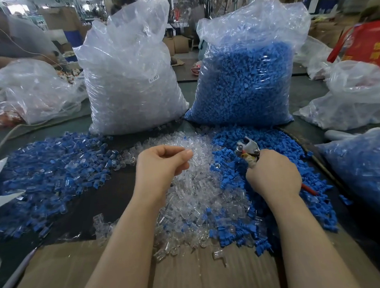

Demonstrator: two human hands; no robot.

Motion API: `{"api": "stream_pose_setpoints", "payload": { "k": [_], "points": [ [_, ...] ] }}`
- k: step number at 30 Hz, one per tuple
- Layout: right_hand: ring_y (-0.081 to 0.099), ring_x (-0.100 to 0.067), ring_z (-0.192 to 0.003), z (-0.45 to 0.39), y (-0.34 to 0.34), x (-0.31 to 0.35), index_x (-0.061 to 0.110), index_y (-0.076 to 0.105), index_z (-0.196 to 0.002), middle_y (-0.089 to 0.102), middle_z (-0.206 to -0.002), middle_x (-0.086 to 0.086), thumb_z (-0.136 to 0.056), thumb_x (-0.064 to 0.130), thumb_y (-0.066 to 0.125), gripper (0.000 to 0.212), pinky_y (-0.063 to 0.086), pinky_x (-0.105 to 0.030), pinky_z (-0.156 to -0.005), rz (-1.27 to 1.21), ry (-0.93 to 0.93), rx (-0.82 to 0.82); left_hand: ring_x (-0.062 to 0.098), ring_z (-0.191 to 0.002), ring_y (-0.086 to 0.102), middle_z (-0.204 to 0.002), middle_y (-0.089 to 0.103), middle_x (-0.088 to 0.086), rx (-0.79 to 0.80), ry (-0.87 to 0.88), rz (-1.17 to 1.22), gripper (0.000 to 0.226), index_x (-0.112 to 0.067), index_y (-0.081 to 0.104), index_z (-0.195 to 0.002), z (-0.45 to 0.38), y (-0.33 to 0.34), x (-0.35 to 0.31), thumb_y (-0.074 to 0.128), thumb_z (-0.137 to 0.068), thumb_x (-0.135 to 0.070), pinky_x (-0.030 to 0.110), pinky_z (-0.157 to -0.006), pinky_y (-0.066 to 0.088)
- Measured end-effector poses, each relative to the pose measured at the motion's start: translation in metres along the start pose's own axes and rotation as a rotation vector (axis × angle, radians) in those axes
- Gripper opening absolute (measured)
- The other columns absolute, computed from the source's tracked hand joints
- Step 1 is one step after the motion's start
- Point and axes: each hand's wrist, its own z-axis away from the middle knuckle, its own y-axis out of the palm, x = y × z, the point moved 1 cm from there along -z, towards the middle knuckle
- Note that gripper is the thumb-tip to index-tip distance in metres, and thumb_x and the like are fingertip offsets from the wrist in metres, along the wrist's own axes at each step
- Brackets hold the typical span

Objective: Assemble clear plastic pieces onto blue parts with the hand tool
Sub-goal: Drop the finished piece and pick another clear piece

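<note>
Loose clear pieces (194,201) on the counter (94,203) under my curled left hand (161,165), which may pinch one, look light, hard and slippery, so I'd grab the sides, while my right hand (273,174) grips the hand tool (247,150) by blue parts (273,138).

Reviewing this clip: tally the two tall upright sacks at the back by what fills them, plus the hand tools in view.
Sack of clear pieces: 1
Sack of blue parts: 1
Hand tool, gripped by the right hand: 1
Total: 3
</note>
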Motion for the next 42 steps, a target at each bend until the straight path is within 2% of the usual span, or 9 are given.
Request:
{"api": "stream_pose_setpoints", "payload": {
  "k": [3, 7, 10, 12, 14, 18, 28, 36, 42],
  "points": [
    [0.044, -0.021, -0.059, -0.002, -0.004, 0.003, 0.016, 0.049, -0.079, 0.055, -0.073, -0.004, -0.090, 0.029, 0.055, 0.018, 0.026, -0.029, -0.049, -0.126, -0.097, -0.112, 0.011, -0.065, 0.070, -0.076, 0.076, 0.007, 0.002, -0.021, 0.056, 0.012, -0.008, 0.075, -0.086, 0.002, 0.004, 0.000, 0.081, -0.077, -0.011, 0.017, -0.062, 0.056],
    [0.058, -0.018, -0.076, 0.002, -0.007, 0.013, 0.021, 0.064, -0.088, 0.065, -0.081, 0.003, -0.091, 0.031, 0.064, 0.010, 0.047, -0.035, -0.066, -0.605, -0.231, -0.062, 0.011, -0.067, 0.071, -0.074, 0.075, 0.004, 0.005, -0.052, 0.134, 0.008, -0.009, 0.074, -0.086, 0.005, 0.011, -0.001, 0.078, -0.080, -0.007, 0.018, -0.064, 0.056],
    [0.059, 0.001, -0.068, 0.011, -0.011, 0.024, 0.029, 0.064, -0.078, 0.066, -0.071, 0.014, -0.090, 0.021, 0.070, 0.015, 0.048, -0.014, -0.061, -0.926, -0.310, 0.002, 0.012, -0.067, 0.071, -0.073, 0.075, 0.006, 0.015, -0.061, 0.156, 0.010, -0.006, 0.073, -0.090, 0.007, 0.016, -0.001, 0.077, -0.081, -0.005, 0.018, -0.062, 0.055],
    [0.059, 0.004, -0.066, 0.014, -0.012, 0.030, 0.031, 0.063, -0.077, 0.066, -0.069, 0.019, -0.089, 0.019, 0.071, 0.019, 0.046, -0.010, -0.061, -0.997, -0.367, 0.020, 0.012, -0.067, 0.071, -0.073, 0.075, 0.006, 0.024, -0.053, 0.156, 0.010, -0.006, 0.072, -0.090, 0.008, 0.019, -0.001, 0.076, -0.081, -0.005, 0.018, -0.061, 0.054],
    [0.059, 0.003, -0.065, 0.016, -0.012, 0.035, 0.030, 0.062, -0.077, 0.066, -0.070, 0.021, -0.089, 0.021, 0.071, 0.018, 0.047, -0.012, -0.060, -0.992, -0.412, 0.017, 0.012, -0.066, 0.071, -0.071, 0.074, 0.006, 0.033, -0.042, 0.156, 0.009, -0.006, 0.072, -0.089, 0.010, 0.020, -0.002, 0.076, -0.081, -0.005, 0.018, -0.061, 0.055],
    [0.061, -0.009, -0.067, 0.020, -0.008, 0.037, 0.024, 0.063, -0.081, 0.066, -0.072, 0.006, -0.088, 0.029, 0.071, 0.012, 0.052, -0.034, -0.066, -0.937, -0.422, 0.010, 0.012, -0.064, 0.071, -0.070, 0.074, 0.006, 0.036, -0.026, 0.165, 0.008, -0.006, 0.072, -0.086, 0.013, 0.021, -0.004, 0.077, -0.080, -0.004, 0.017, -0.059, 0.054],
    [0.056, -0.002, -0.063, 0.023, -0.009, 0.041, 0.029, 0.059, -0.079, 0.060, -0.063, 0.014, -0.087, 0.033, 0.070, 0.015, 0.043, -0.027, -0.058, -0.861, -0.420, -0.093, 0.016, -0.066, 0.073, -0.070, 0.074, 0.007, 0.024, 0.105, 0.115, 0.008, -0.005, 0.074, -0.081, 0.017, 0.027, -0.011, 0.079, -0.078, 0.000, 0.018, -0.063, 0.055],
    [0.060, -0.015, -0.069, 0.025, -0.011, 0.045, 0.023, 0.061, -0.082, 0.063, -0.070, 0.008, -0.089, 0.028, 0.069, 0.011, 0.052, -0.045, -0.066, -0.844, -0.416, -0.019, 0.020, -0.071, 0.073, -0.069, 0.074, 0.002, -0.067, 0.236, -0.076, 0.012, -0.015, 0.075, -0.074, 0.018, 0.030, -0.012, 0.080, -0.077, -0.004, 0.042, -0.079, 0.061],
    [0.063, -0.022, -0.075, 0.025, -0.012, 0.044, 0.018, 0.066, -0.088, 0.067, -0.076, 0.002, -0.089, 0.022, 0.066, 0.004, 0.054, -0.050, -0.071, -0.856, -0.437, 0.063, 0.017, -0.073, 0.071, -0.071, 0.073, -0.003, -0.099, 0.266, -0.130, 0.009, -0.019, 0.074, -0.076, 0.018, 0.030, -0.009, 0.082, -0.078, -0.017, 0.041, -0.076, 0.061]
  ]
}}
